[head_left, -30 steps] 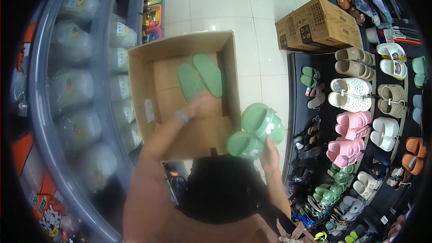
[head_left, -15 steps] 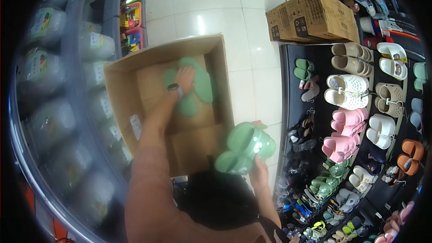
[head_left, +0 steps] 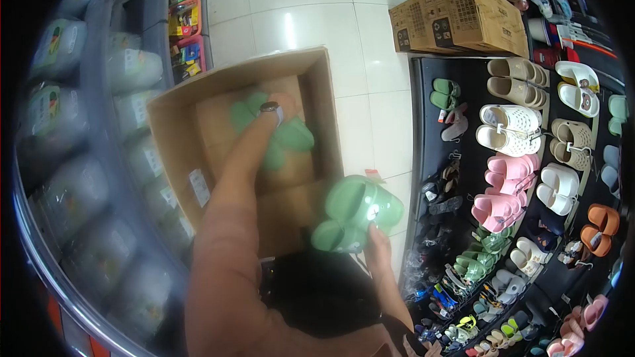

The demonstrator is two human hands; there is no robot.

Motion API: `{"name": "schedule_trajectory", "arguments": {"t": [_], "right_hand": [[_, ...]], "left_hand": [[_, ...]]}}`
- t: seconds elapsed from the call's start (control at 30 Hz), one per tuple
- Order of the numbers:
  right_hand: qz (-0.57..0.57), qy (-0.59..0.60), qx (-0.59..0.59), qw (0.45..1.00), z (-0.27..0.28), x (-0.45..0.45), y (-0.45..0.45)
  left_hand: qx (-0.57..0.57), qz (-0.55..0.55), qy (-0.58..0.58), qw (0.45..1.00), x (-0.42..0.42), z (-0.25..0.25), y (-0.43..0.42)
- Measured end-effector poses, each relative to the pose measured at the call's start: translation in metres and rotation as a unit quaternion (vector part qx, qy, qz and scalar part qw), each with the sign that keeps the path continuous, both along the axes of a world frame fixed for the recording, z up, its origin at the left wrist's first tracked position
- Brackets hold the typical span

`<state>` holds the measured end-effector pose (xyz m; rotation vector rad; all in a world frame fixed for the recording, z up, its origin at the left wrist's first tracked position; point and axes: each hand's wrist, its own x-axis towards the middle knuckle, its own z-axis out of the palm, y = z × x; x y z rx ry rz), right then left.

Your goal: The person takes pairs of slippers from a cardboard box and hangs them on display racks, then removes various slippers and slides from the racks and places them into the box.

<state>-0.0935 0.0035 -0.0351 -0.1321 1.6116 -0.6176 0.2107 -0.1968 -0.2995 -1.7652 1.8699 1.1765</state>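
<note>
My left hand (head_left: 283,106) reaches into an open cardboard box (head_left: 172,122), over green slippers (head_left: 294,135) lying on its bottom. Its fingers are blurred, and whether they grip a slipper is not clear. A dark watch and a light band are on that wrist. Outside the box's lower right side, my right hand (head_left: 378,250) holds a pair of shiny green slippers (head_left: 357,208) by the edge, its thumb on top. A small reddish tag sticks out at the pair's far side.
A closed carton (head_left: 463,18) sits above the right-hand rack (head_left: 423,158), which carries slippers and clogs in several colours. Clear plastic containers (head_left: 79,188) line the left shelves. Small coloured baskets (head_left: 187,20) stand beyond the box. Pale floor tiles (head_left: 297,26) run between.
My left hand has moved deeper into the box, onto the slippers, which lie differently now. The box and the held pair have shifted left and down in view.
</note>
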Motion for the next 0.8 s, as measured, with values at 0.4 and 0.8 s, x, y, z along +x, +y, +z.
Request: {"name": "schedule_trajectory", "arguments": {"t": [0.4,0.8], "right_hand": [[0.045,-0.05,-0.009,0.998,-0.007,0.007,-0.008],[0.057,-0.028,-0.064,0.996,0.014,-0.012,0.014]], "left_hand": [[0.167,-0.022,-0.026,0.985,0.022,0.019,0.05],[0.238,0.108,0.019,0.965,0.028,0.017,0.163]]}}
